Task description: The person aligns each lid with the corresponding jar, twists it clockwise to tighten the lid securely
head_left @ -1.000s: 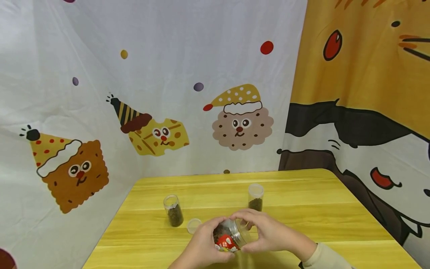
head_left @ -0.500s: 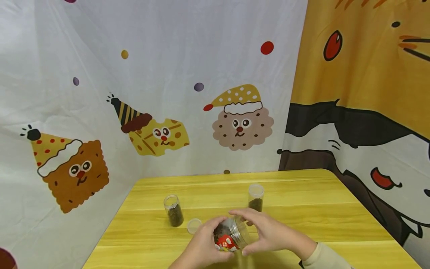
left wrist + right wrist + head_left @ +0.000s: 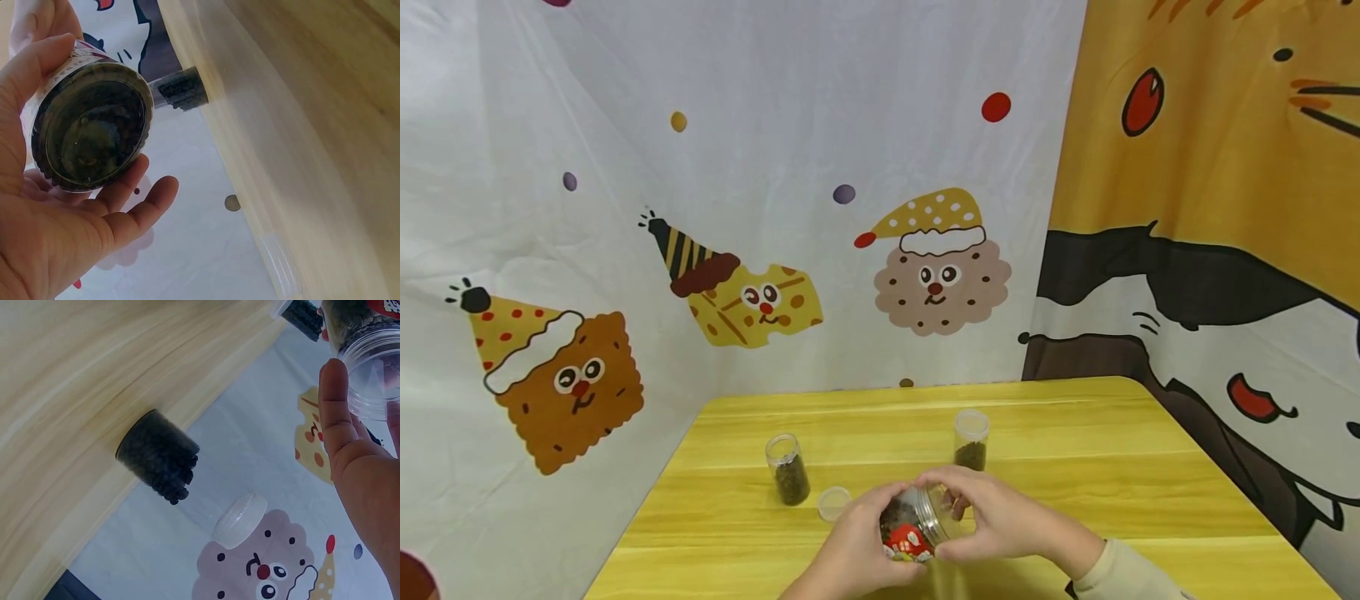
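Note:
My left hand (image 3: 859, 542) grips a clear jar (image 3: 906, 527) with dark contents and a red printed label, tipped on its side above the table. Its round base (image 3: 94, 128) faces the left wrist camera. Around the clear lid (image 3: 946, 510) at the jar's mouth end, my right hand (image 3: 1000, 518) curls its thumb and fingers. The right wrist view catches the transparent lid (image 3: 374, 378) between thumb and fingers, partly cut off by the frame edge. Whether the lid is loose or seated, I cannot tell.
On the wood-grain table (image 3: 1090, 442), an uncapped jar of dark grains (image 3: 790, 479) stands at left, beside a loose translucent lid (image 3: 833, 504). A second small jar (image 3: 972, 446), with its cap (image 3: 240, 520) on, stands behind my right hand. A printed curtain (image 3: 775, 125) hangs behind.
The right hand's fingers spread slightly off the lid half a second ago and are now back around it. The left hand and jar have hardly moved.

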